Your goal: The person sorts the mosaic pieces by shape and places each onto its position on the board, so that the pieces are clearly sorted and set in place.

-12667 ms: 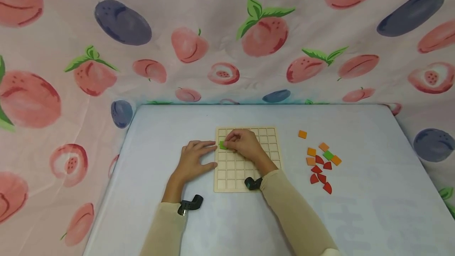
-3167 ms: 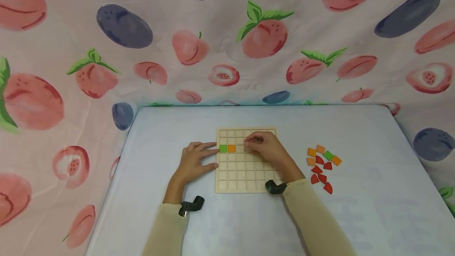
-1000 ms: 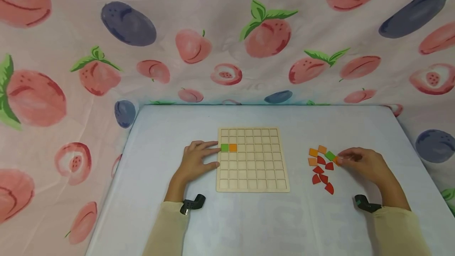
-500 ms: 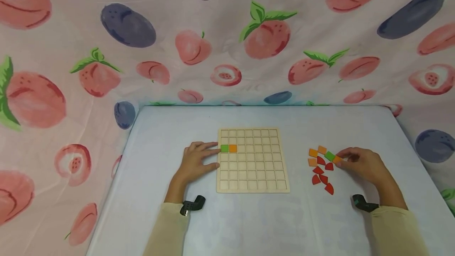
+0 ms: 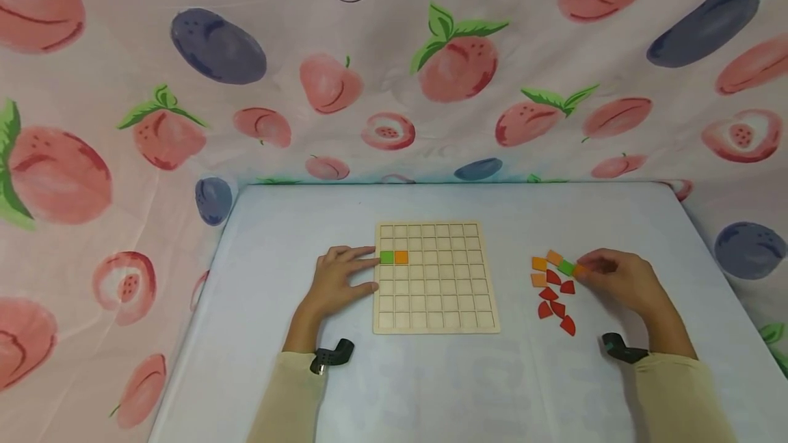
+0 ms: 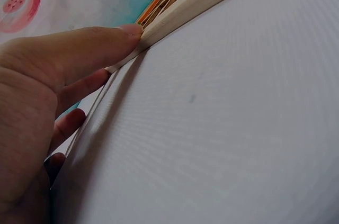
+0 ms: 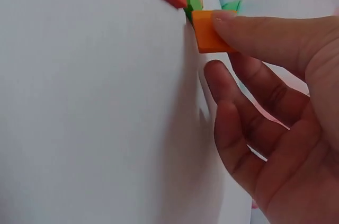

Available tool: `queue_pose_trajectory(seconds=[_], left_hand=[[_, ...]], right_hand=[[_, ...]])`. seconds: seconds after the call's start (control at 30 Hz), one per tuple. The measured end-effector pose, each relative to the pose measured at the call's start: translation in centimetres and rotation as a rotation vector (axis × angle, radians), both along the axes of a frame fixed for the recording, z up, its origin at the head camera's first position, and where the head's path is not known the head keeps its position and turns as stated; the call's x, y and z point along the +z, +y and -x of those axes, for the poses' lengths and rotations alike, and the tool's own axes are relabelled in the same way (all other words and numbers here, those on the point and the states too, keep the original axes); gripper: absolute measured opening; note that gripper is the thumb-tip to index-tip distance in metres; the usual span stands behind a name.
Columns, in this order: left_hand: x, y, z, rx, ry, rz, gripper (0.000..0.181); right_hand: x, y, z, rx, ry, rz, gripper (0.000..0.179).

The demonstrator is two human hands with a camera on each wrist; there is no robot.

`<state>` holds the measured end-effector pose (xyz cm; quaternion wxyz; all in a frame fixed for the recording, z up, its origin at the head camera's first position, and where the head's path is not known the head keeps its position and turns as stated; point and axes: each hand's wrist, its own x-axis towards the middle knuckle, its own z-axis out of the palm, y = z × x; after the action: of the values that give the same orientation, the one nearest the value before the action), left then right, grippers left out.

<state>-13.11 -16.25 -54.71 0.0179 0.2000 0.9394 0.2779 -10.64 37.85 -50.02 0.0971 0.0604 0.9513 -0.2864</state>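
Note:
A wooden grid board (image 5: 437, 303) lies mid-table, holding a green square tile (image 5: 386, 258) and an orange square tile (image 5: 401, 258) side by side in one row at its left edge. My left hand (image 5: 332, 286) rests on the table beside it, fingers extended, with fingertips and thumb (image 6: 127, 32) at the board's left edge. At the right, my right hand (image 5: 624, 282) pinches another orange square tile (image 7: 205, 30) between thumb and forefinger, tilted up from the table. Its corner is close to a loose green square tile (image 5: 566, 267).
Right of the board lie several loose pieces: orange square tiles (image 5: 539, 263) and red quarter-circle pieces (image 5: 544, 310). A fruit-patterned cloth (image 5: 382, 53) hangs behind the white table (image 5: 431, 388). Each wrist wears a black camera (image 5: 623, 348).
Since the oldest frame, the green and orange tiles have come to sit in the board. My right hand has moved right to the loose pieces and tilted up an orange tile. My left hand stays put.

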Motion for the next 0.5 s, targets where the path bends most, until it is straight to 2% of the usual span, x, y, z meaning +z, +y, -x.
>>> queue_pose_trajectory(seconds=[0.2,0.37,0.5], left_hand=[[0.0,0.0,0.0,0.007,-0.006,0.003,0.051],[0.2,0.0,-0.1,0.0,-0.003,-0.002,0.051],[0.3,0.1,-0.1,0.0,0.003,0.001,0.05]], right_hand=[[0.3,-1.2,0.1,-0.047,0.051,0.052,0.04],[0.3,-2.2,0.4,-0.022,0.103,0.119,0.037],[0.2,-3.2,0.9,-0.016,0.093,0.175,0.039]])
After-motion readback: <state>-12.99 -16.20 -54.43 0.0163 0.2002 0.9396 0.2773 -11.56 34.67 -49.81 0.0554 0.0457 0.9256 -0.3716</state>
